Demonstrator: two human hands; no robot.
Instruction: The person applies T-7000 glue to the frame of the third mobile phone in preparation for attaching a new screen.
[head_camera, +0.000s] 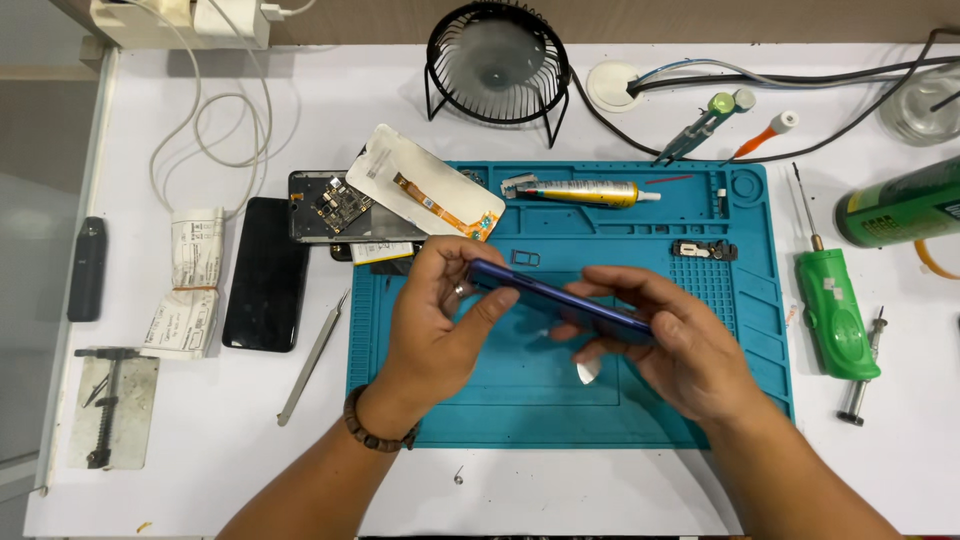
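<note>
Blue phone body (560, 297), mid-frame, is clamped edgewise by left hand (440, 300) and right hand (670, 345) fingers above the teal mat (740, 330); a loosened pinch could drop it.

A white workbench (250, 440) is carrying a teal repair mat (745, 300), with metal tweezers (312, 358) and a black phone (265, 273) lying to its left, a green electric screwdriver (833, 305) resting to its right, and a small black fan (497, 62) standing behind it.
</note>
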